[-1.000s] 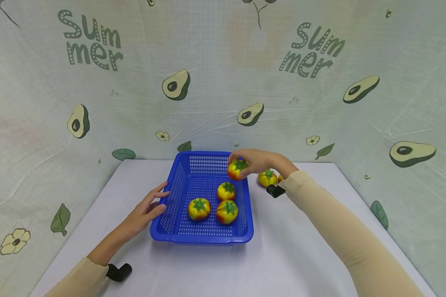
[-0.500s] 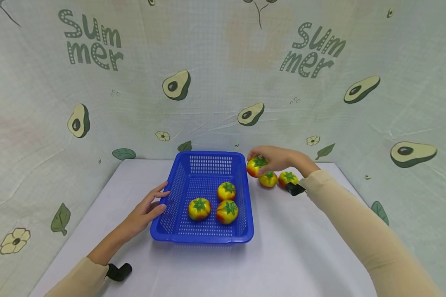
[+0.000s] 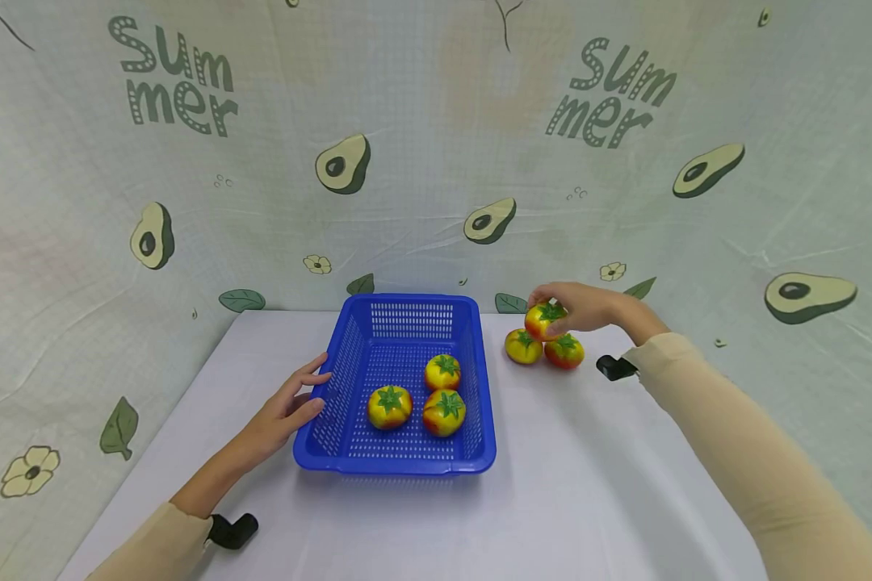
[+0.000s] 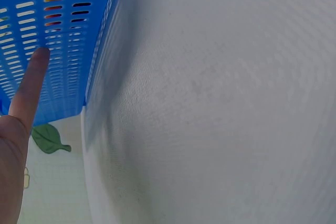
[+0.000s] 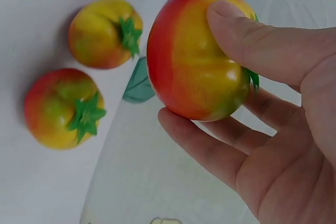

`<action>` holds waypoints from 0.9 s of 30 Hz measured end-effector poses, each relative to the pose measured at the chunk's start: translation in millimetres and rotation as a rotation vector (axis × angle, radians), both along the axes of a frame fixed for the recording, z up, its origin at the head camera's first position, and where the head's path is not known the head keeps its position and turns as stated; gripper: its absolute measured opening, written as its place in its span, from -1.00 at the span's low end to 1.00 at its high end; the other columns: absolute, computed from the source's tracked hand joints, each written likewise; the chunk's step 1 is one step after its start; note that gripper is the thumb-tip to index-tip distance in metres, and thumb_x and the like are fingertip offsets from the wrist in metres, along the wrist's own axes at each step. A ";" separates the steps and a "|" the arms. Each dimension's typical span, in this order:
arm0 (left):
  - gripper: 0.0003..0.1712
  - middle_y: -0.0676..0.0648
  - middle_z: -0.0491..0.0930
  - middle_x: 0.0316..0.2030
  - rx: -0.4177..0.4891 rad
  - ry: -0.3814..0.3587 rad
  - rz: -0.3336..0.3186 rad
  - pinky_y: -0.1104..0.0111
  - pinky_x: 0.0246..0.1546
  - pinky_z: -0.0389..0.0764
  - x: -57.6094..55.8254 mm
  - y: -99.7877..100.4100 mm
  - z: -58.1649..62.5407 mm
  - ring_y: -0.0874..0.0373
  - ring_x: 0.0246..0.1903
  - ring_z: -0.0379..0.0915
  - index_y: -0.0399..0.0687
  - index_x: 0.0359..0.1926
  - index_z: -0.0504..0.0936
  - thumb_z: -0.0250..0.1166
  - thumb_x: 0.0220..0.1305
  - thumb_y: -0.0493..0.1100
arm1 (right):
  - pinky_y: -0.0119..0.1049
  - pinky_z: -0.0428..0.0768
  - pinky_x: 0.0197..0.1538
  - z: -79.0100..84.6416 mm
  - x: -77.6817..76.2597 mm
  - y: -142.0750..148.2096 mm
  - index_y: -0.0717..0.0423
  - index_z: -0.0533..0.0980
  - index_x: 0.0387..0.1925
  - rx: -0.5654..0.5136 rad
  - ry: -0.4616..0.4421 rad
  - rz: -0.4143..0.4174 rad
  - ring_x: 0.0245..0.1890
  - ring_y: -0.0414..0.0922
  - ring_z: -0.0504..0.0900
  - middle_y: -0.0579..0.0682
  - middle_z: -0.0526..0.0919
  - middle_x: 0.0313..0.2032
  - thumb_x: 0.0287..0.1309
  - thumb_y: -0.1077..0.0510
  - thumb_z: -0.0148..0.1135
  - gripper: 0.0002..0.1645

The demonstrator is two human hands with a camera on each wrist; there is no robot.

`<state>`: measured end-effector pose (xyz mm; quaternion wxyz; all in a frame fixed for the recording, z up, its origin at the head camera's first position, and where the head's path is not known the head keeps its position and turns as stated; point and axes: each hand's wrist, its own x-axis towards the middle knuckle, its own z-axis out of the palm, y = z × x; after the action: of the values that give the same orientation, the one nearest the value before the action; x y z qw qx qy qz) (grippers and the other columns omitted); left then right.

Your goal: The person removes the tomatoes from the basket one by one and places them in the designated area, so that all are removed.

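A yellow-red tomato [image 3: 543, 321] with a green leafy top is gripped in my right hand [image 3: 584, 307], between thumb and fingers, above the table's right rear. In the right wrist view this held tomato [image 5: 197, 56] fills the middle. Just below it two more tomatoes, one on the left [image 3: 523, 347] and one on the right [image 3: 564, 352], sit side by side on the table. My left hand [image 3: 279, 415] touches the left side of a blue plastic basket [image 3: 395, 466], its fingers fairly straight. Inside the basket lie three tomatoes [image 3: 389, 407].
The white-covered table [image 3: 552, 484] ends at a cloth backdrop [image 3: 421, 161] printed with avocados and leaves, which rises behind and along both sides. The basket's right rim stands left of the two loose tomatoes.
My right hand has carried the tomato from over the basket's rear right corner rightward, to above the two loose tomatoes. My left hand and the basket have stayed in place.
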<state>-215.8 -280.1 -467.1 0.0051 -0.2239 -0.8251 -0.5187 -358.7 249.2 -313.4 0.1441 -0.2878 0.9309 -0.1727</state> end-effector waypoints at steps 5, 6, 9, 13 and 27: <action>-0.57 -0.14 -0.06 0.71 -0.006 0.005 0.005 0.67 0.29 0.27 0.0 -0.6 0.0 -0.43 0.60 -0.04 -0.03 0.42 0.42 0.14 0.63 -0.17 | 0.31 0.51 0.38 -2.2 0.3 16.4 0.10 0.51 0.27 -0.002 -0.014 -0.038 0.29 0.20 0.50 0.15 0.59 0.25 0.31 0.19 0.47 -0.45; -0.57 -0.13 -0.06 0.71 -0.006 0.004 0.005 0.67 0.29 0.27 -0.1 -0.7 0.0 -0.43 0.60 -0.04 -0.03 0.42 0.42 0.14 0.63 -0.17 | 0.30 0.52 0.37 -3.0 0.4 19.9 0.11 0.51 0.27 0.000 -0.013 -0.042 0.28 0.20 0.50 0.16 0.58 0.25 0.31 0.19 0.47 -0.46; -0.57 -0.13 -0.06 0.71 -0.009 0.003 0.005 0.66 0.29 0.27 -0.4 -0.7 -0.3 -0.42 0.61 -0.04 -0.02 0.42 0.42 0.14 0.63 -0.17 | 0.31 0.53 0.35 -5.6 1.2 30.3 0.14 0.50 0.28 0.002 -0.013 -0.057 0.26 0.21 0.49 0.19 0.57 0.26 0.32 0.19 0.46 -0.45; -0.56 -0.14 -0.06 0.71 -0.009 0.001 0.004 0.66 0.29 0.27 -0.6 -0.7 -0.7 -0.43 0.60 -0.04 -0.03 0.43 0.42 0.14 0.63 -0.17 | 0.34 0.51 0.34 -9.2 2.7 43.1 0.18 0.49 0.29 0.001 -0.003 -0.077 0.26 0.24 0.49 0.23 0.56 0.27 0.32 0.17 0.47 -0.42; -0.58 -0.15 -0.06 0.70 -0.010 0.000 -0.001 0.67 0.29 0.26 -0.3 -0.7 0.0 -0.42 0.60 -0.04 0.02 0.42 0.42 0.14 0.63 -0.16 | 0.38 0.51 0.31 -23.7 7.2 84.8 0.23 0.49 0.32 0.007 0.038 -0.138 0.24 0.27 0.51 0.29 0.57 0.28 0.32 0.16 0.47 -0.39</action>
<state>-216.0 -280.8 -467.2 0.0036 -0.2240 -0.8276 -0.5147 -351.5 334.0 -337.1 0.1151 -0.2255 0.9517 -0.1737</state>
